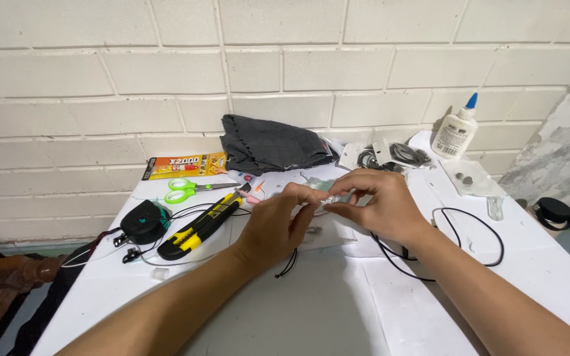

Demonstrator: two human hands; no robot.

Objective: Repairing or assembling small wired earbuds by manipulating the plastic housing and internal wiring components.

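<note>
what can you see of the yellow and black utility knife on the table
The utility knife is a long, slim cutter with a yellow body and black grip sections, plastic by the look of it. It lies flat on the white table, angled from lower left to upper right, its upper end pointing toward the green-handled scissors. Whether the blade is out cannot be told. A thin black cord runs beside it, a round black object sits just to its left, and the left hand is close on the other side, not touching it.

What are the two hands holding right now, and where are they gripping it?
Both hands, left hand and right hand, pinch a small silvery piece between their fingertips. A thin black cord hangs below the left hand; what the piece is cannot be told.
</note>
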